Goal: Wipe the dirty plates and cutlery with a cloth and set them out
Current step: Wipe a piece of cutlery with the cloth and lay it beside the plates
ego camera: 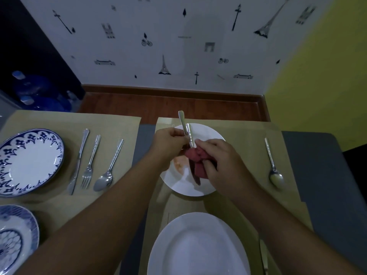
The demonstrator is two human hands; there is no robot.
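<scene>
My left hand (168,142) grips two silver cutlery handles (187,130) above a white plate (182,187) smeared with orange sauce. My right hand (216,157) holds a red cloth (195,157) wrapped around the lower part of that cutlery; a dark blade tip (195,178) sticks out below the cloth. A clean white plate (198,247) lies close to me on the same beige placemat (248,139). A spoon (273,165) lies to the right of the dirty plate.
On the left placemat (59,207) lie a blue-patterned plate (29,161), a knife (78,161), a fork (90,163) and a spoon (108,167). Another blue plate (15,237) sits at the lower left. A knife (264,257) lies at the lower right. Blue water bottles (35,92) stand on the floor beyond.
</scene>
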